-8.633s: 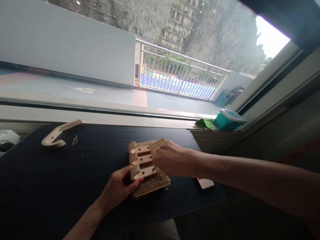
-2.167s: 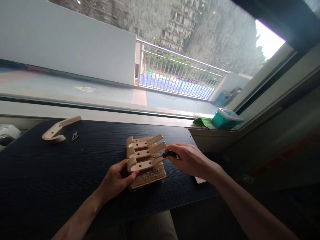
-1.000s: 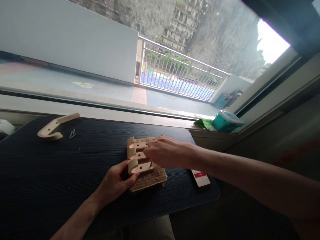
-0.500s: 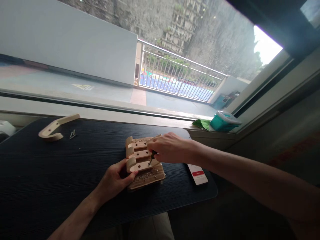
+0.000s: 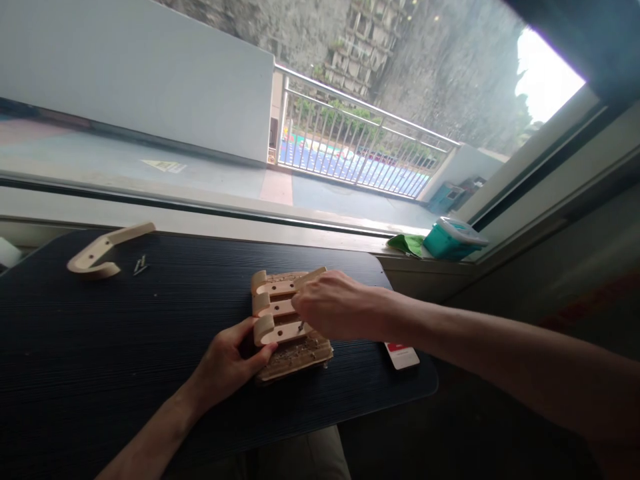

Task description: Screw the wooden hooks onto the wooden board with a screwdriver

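A wooden board [image 5: 295, 357] lies on the dark table [image 5: 100, 347], with three pale wooden hooks [image 5: 273, 307] lying across it. My left hand [image 5: 227, 363] grips the board's near left edge, thumb against the nearest hook. My right hand [image 5: 333, 307] is closed over a small screwdriver [image 5: 301, 326]; only its tip shows, pointing down at the nearest hook. The handle is hidden inside my fist.
A loose wooden hook [image 5: 100, 250] and a few screws [image 5: 140, 265] lie at the table's far left. A phone [image 5: 403, 355] rests near the right edge. On the window sill sit a teal box [image 5: 453, 239] and a green cloth [image 5: 407, 243].
My right hand has turned and lowered over the nearest hook, hiding more of the screwdriver. The left hand stays on the board. The view has shifted slightly.
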